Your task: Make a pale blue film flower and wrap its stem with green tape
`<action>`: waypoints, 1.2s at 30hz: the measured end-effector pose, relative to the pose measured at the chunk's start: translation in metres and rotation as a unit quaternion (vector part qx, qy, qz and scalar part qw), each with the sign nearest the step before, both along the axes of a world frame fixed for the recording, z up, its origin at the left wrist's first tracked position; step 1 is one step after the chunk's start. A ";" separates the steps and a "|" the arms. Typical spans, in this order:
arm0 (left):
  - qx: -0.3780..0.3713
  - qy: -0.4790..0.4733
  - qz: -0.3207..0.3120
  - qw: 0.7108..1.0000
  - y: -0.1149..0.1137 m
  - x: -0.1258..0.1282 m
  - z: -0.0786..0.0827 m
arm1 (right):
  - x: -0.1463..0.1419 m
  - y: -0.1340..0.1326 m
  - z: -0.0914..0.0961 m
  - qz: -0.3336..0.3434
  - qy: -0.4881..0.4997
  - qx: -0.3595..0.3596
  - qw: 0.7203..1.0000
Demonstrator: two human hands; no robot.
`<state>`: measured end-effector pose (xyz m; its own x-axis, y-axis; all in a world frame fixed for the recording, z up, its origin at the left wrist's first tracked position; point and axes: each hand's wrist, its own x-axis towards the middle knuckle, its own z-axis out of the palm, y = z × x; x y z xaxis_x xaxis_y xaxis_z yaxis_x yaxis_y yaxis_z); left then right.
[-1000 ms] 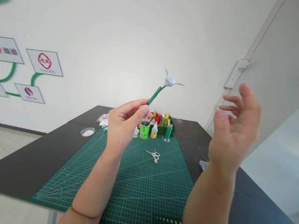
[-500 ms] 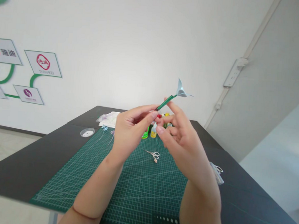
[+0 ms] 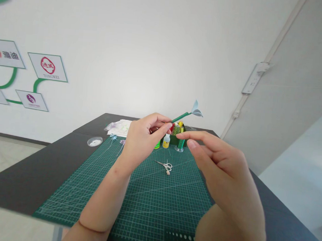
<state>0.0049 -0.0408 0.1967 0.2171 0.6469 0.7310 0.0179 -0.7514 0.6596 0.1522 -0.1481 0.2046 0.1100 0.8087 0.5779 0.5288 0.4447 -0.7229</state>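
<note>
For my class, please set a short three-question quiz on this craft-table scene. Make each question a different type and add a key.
1. True or false: the scissors lie on the green cutting mat, with no hand touching them.
2. Multiple choice: what holds the green-wrapped stem?
A) the grip of the left hand
B) a clamp on the table
C) nothing, it lies flat on the mat
3. Fill in: at the stem's raised far end sits a pale blue ____.

Key: 1 true; 2 A; 3 flower.
</note>
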 end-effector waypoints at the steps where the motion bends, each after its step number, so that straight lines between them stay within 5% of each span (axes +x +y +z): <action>1: 0.001 0.019 0.001 1.000 0.000 -0.002 0.000 | 0.001 -0.001 0.001 0.000 0.010 0.011 1.000; 9: 0.056 0.278 -0.028 0.959 -0.010 -0.017 0.003 | 0.018 -0.008 -0.001 -0.009 0.098 0.085 0.992; 16: 0.108 0.410 -0.070 0.903 -0.020 -0.022 0.002 | 0.034 0.005 -0.001 -0.031 0.106 0.100 0.989; 26: 0.122 0.435 -0.126 0.883 -0.035 -0.030 0.009 | 0.031 0.023 0.000 -0.015 0.069 0.089 0.994; 36: 0.146 0.386 -0.096 0.906 -0.045 -0.046 0.010 | 0.029 0.041 0.003 0.008 0.060 0.039 0.997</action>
